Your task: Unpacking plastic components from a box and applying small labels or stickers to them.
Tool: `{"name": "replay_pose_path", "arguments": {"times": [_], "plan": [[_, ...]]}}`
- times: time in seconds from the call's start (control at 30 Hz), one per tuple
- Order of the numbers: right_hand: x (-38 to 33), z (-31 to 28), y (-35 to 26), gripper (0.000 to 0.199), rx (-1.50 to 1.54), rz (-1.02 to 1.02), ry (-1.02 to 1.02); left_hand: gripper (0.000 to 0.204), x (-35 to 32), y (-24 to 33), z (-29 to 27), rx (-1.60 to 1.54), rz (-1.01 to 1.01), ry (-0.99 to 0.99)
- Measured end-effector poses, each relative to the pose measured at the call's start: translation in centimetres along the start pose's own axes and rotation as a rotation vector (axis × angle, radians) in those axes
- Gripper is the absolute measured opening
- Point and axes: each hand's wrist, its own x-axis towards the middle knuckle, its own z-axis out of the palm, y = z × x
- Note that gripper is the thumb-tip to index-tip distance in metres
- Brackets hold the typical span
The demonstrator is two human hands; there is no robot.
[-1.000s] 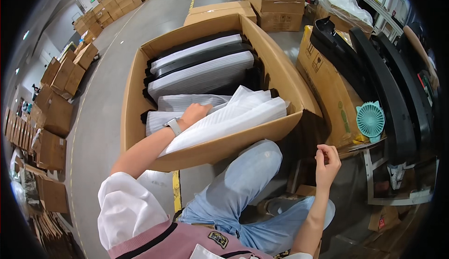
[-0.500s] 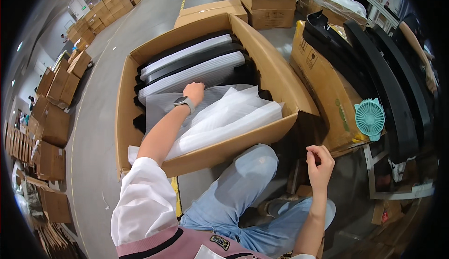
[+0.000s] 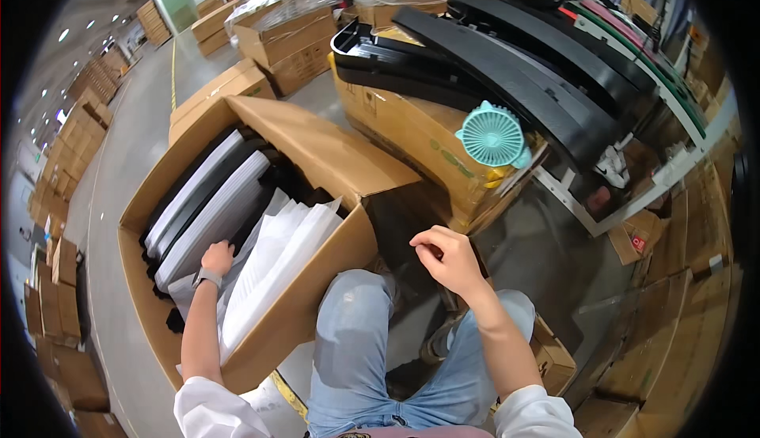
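Reaching down into the large open brown cardboard box [image 3: 317, 141], the left hand [image 3: 216, 257] sits among the packed parts, fingers curled down onto a long grey panel in clear plastic wrap [image 3: 210, 224]; cannot tell if it grips it or only rests there. Silver watch [image 3: 207, 277] on that wrist. Just right of the hand, loose white plastic wrapping sheets [image 3: 273, 268] are bunched against the box's near right wall. More long black and grey panels [image 3: 190, 193] are stacked on edge along the box's left side.

Right hand [image 3: 445, 257] is out of the box, raised above the blue-jeans knees [image 3: 352, 335], fingers loosely curled, holding nothing visible.

Beyond the right hand, a second brown carton [image 3: 412, 133] carries a small round teal fan [image 3: 492, 136] at its right edge and long curved black plastic mouldings [image 3: 514, 66] across its top. Stacks of flat cardboard boxes [image 3: 67, 153] line the grey floor at far left.
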Motion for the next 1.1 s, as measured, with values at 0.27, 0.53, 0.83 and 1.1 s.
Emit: {"name": "replay_pose_path", "arguments": {"times": [0.27, 0.53, 0.83, 1.1], "plan": [[-0.7, -0.8, 0.3, 0.008, -0.015, 0.007, -0.002, 0.028, -3.3, 1.9, -6.6, -0.054, -0.042, 0.337], [-1.2, -1.1, 0.8, 0.009, -0.038, -0.018, -0.016, 0.017, -6.7, 1.0, -12.3, 0.061, -0.059, 0.756], [-1.4, -0.6, 1.5, 0.009, -0.098, -0.076, -0.034, 0.023, -10.3, -1.2, -18.4, -0.091, -0.041, 1.343], [-2.4, -2.4, 0.8, 0.01, -0.245, -0.115, 0.084, 0.032, -18.7, 6.6, -30.9, -0.28, 0.347, 1.59]]}}
